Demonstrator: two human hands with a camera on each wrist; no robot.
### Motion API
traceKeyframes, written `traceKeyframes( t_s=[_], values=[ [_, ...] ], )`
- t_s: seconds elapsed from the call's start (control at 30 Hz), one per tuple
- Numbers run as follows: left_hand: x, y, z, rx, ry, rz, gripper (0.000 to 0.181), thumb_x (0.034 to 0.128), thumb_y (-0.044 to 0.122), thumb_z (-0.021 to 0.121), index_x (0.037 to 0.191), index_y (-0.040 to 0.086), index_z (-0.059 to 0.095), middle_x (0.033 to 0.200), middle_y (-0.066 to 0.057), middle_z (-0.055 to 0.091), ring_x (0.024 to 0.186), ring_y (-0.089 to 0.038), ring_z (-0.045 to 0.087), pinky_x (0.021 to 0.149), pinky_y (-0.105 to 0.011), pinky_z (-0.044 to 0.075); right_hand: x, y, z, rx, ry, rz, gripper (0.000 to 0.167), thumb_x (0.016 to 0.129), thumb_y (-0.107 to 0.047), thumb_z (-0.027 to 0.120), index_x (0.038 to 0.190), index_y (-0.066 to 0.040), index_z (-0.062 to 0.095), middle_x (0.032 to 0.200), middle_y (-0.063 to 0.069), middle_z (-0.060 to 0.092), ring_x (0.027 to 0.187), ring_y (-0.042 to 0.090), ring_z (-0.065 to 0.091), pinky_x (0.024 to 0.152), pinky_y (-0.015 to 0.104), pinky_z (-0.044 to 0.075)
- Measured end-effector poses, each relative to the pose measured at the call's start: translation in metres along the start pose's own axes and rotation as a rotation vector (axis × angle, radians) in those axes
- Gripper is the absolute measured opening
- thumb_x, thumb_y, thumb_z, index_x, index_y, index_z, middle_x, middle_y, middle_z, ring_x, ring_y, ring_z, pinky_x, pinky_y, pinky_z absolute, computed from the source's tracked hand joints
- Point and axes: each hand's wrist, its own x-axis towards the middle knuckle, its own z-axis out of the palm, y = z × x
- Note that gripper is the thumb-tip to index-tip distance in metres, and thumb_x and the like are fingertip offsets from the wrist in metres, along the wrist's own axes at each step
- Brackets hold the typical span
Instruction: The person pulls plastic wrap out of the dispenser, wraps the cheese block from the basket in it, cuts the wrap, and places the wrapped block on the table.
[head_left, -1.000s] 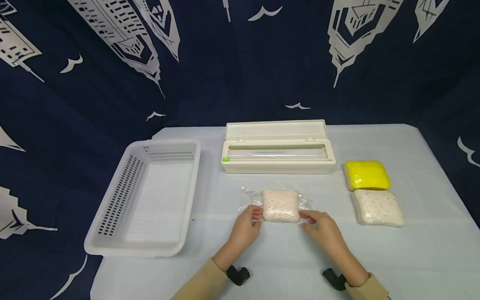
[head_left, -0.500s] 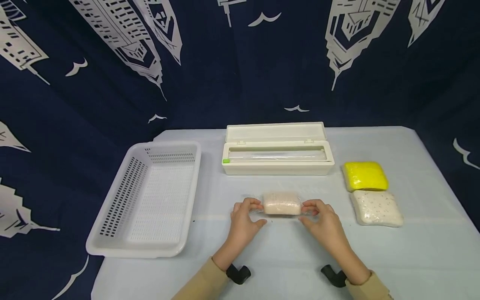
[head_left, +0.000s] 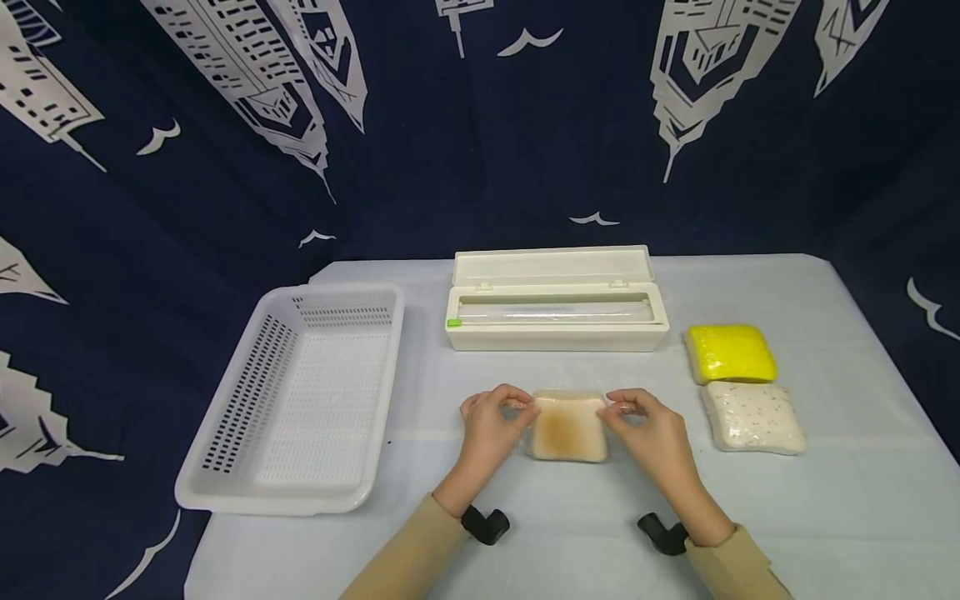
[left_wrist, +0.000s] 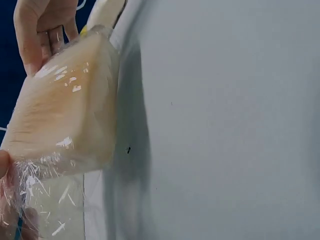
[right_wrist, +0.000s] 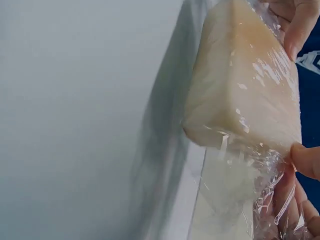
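A cream bread-like block (head_left: 568, 427), browned in the middle and wrapped in clear plastic wrap (left_wrist: 61, 202), is tilted up between both hands in the head view. At its left side my left hand (head_left: 491, 429) pinches the gathered wrap between thumb and fingers. My right hand (head_left: 651, 432) does the same at the right side. In the right wrist view, the thumb and fingers of the right hand (right_wrist: 307, 167) grip crinkled film beside the block (right_wrist: 250, 85). Both wrist views show the block's shadow on the white table; whether its lower edge touches the table, I cannot tell.
Behind the hands stands a cream wrap dispenser (head_left: 557, 340) with its lid raised and a film roll inside. A white plastic basket (head_left: 378, 400) is at the left. On the right lie a yellow wrapped block (head_left: 731, 353) and a speckled white one (head_left: 753, 417).
The block was lying with its speckled side up and has been turned over toward me, so its browned side now faces up. Both hands have moved to pinch the wrap at its sides.
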Motion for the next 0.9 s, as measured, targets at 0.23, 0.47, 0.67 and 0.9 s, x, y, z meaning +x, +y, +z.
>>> traceKeyframes(
  t_s=[0.23, 0.47, 0.67, 0.9],
  values=[
    [0.018, -0.007, 0.007, 0.016, -0.082, -0.133, 0.012, 0.0855, 0.024, 0.076, 0.086, 0.013, 0.072, 0.081, -0.001, 0.075, 0.081, -0.016, 0.069, 0.101, -0.048, 0.033, 0.017, 0.005, 0.005, 0.027, -0.109, 0.146, 0.025, 0.088, -0.024, 0.074, 0.099, -0.002, 0.073, 0.089, 0.012, 0.075, 0.073, 0.01, 0.065, 0.06, 0.019, 0.05],
    [0.038, -0.014, 0.004, 0.038, -0.197, -0.233, 0.014, 0.0912, 0.023, 0.066, 0.095, 0.012, 0.075, 0.088, -0.002, 0.077, 0.087, -0.02, 0.07, 0.096, -0.05, 0.043, 0.033, 0.013, 0.009, -0.019, -0.194, 0.169, 0.028, 0.091, -0.026, 0.07, 0.104, -0.002, 0.073, 0.094, 0.014, 0.075, 0.082, 0.02, 0.069, 0.065, 0.025, 0.05],
    [0.039, -0.028, -0.002, -0.024, -0.2, -0.348, 0.028, 0.0992, 0.028, 0.056, 0.112, 0.006, 0.068, 0.102, -0.008, 0.074, 0.099, -0.027, 0.068, 0.087, -0.042, 0.053, 0.035, 0.02, 0.0, -0.015, -0.289, 0.241, 0.045, 0.091, -0.031, 0.069, 0.124, 0.0, 0.064, 0.11, 0.019, 0.072, 0.1, 0.031, 0.068, 0.072, 0.027, 0.05],
    [0.036, -0.042, -0.008, -0.125, -0.235, -0.394, 0.039, 0.0938, 0.038, 0.064, 0.116, 0.006, 0.066, 0.111, -0.014, 0.071, 0.105, -0.03, 0.066, 0.09, -0.044, 0.053, 0.033, 0.031, -0.008, 0.03, -0.368, 0.261, 0.054, 0.092, -0.034, 0.068, 0.129, 0.003, 0.057, 0.113, 0.022, 0.069, 0.085, 0.015, 0.064, 0.067, 0.025, 0.05]
  ],
)
